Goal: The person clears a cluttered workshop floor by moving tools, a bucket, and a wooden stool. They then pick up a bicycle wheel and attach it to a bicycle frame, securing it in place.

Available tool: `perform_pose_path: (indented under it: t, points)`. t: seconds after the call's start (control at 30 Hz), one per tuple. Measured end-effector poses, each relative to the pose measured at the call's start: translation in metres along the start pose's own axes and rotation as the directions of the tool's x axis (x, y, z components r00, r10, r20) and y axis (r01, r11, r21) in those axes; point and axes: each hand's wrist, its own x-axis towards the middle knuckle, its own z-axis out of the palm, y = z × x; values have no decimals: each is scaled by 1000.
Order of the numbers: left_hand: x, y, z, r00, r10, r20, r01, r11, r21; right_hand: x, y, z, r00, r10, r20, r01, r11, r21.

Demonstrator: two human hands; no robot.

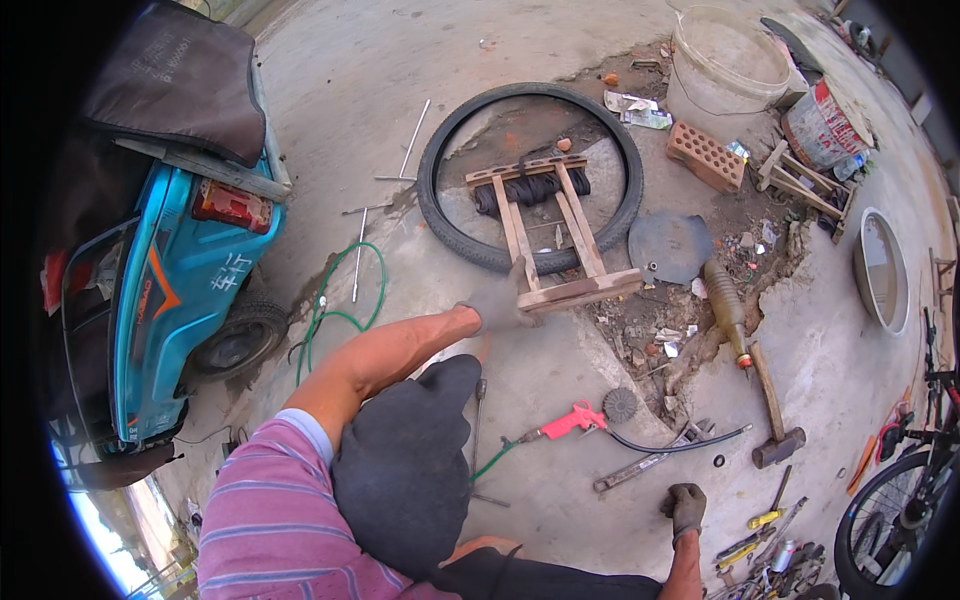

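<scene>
A bare concrete yard floor (pixel 560 520), cracked and littered, carries everything here. Nearest, the right hand (pixel 686 508), in a dark glove, rests on the floor with its fingers curled; whether it grips anything I cannot tell. Beyond it lie a wooden-handled sledgehammer (pixel 773 415) and a pink air blow gun (pixel 574 419) on its black hose. The left hand (pixel 500 303), gloved too and blurred, is stretched forward with its fingers closed on the near end of a small wooden slatted frame (pixel 550 240). That frame is the landmark: one only, dead ahead of the left hand, which is far the nearer; its long axis runs away from the person. It lies across one black rubber bicycle tyre (pixel 440 215), its far end inside the ring. Right of the frame sits a round grey metal disc (pixel 668 246); farther right, one perforated red brick (pixel 706 156); beyond it, one white plastic bucket (pixel 722 60). Left of the frame stands a teal three-wheeled vehicle (pixel 170 280).
</scene>
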Motion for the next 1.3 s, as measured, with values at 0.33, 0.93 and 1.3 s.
perform_pose_path:
  t: [0.33,0.93,1.3]
  points:
    - [-2,29,-62,968,224,-112,-237,964,-118,1,12,9,993,-66,-96,68,997,20]
    - [48,107,-19,834,532,-144,-525,847,88,-1,9,7,991,-78,-105,81,997,21]
    - [80,-30,-18,972,205,-113,-130,874,468,2,7,9,992,31,-120,-26,999,42]
